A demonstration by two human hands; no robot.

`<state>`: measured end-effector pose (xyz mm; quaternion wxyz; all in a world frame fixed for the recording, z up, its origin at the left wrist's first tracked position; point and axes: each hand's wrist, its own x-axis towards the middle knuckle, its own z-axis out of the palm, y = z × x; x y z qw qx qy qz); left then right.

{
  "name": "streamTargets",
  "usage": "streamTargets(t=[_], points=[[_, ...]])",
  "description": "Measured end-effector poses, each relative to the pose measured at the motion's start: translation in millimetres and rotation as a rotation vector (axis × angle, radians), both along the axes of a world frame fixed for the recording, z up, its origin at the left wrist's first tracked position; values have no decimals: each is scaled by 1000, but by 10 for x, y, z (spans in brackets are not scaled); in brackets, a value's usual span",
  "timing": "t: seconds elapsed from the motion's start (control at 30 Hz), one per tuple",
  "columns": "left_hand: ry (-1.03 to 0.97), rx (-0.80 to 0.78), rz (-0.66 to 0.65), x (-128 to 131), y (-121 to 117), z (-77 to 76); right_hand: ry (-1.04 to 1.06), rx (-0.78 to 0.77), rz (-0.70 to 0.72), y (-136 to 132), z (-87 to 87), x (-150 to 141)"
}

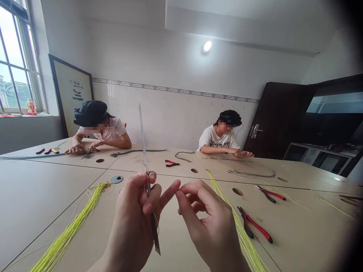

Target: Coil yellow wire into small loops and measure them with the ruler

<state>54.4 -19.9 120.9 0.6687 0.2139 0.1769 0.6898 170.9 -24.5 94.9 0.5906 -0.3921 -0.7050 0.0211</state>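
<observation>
My left hand (133, 223) is closed around a long thin metal strip (143, 143) that stands nearly upright, its tip rising above the fingers and its lower end poking out below the palm. A thin yellow wire loops at the strip beside my thumb. My right hand (207, 223) is just to the right, thumb and forefinger pinched together close to my left fingertips; what they hold is too small to make out. Bundles of yellow-green wire lie on the table to the left (70, 230) and under my right hand (241, 234).
Red-handled pliers (255, 226) lie to the right of my right hand, another pair (269, 194) beyond, a third (171, 163) mid-table. The beige table (34, 196) has round holes. Two people sit working at the far side. A dark door stands at right.
</observation>
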Motion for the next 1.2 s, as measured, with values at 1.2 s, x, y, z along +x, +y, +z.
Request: streamTargets(t=[1.2], points=[[59, 129, 125, -45, -8, -24, 389, -630, 426, 157, -2, -43]])
